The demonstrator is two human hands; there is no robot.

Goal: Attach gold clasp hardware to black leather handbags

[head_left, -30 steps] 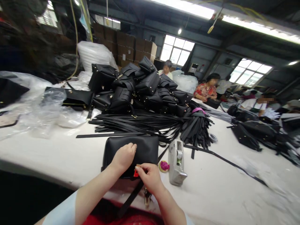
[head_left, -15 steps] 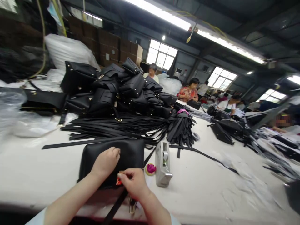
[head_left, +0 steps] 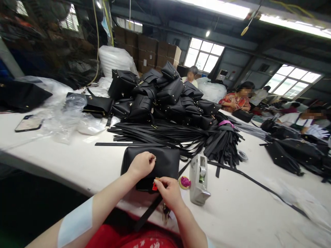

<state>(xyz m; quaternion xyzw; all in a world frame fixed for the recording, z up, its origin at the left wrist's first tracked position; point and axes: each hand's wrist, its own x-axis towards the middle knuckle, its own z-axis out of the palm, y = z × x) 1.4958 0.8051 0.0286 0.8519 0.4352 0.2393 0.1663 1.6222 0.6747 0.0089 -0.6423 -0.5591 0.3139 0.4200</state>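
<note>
A black handbag (head_left: 169, 160) lies on the white table in front of me. My left hand (head_left: 141, 167) is over its upper face, fingers pinched together; whatever tiny pale thing shows at the fingertips is too small to name. At the bag's near edge, my right hand (head_left: 169, 191) pinches a small red tag (head_left: 154, 186) between thumb and fingers. A black strap (head_left: 148, 213) hangs toward me over the table edge. Under my right wrist is a brass-coloured metal piece (head_left: 165, 214), partly hidden.
Right of the bag stand a grey tape dispenser (head_left: 199, 182) and a tape roll (head_left: 184, 182) with magenta stuff inside. Behind lie black straps (head_left: 152, 136), a tied strap bundle (head_left: 223, 144) and piled black bags (head_left: 165, 93). A phone (head_left: 29, 123) lies left. Co-workers sit farther back.
My view has turned left, so everything sits farther right and the phone has come into sight. My left fingertips are drawn together more visibly; the right hand keeps the red tag.
</note>
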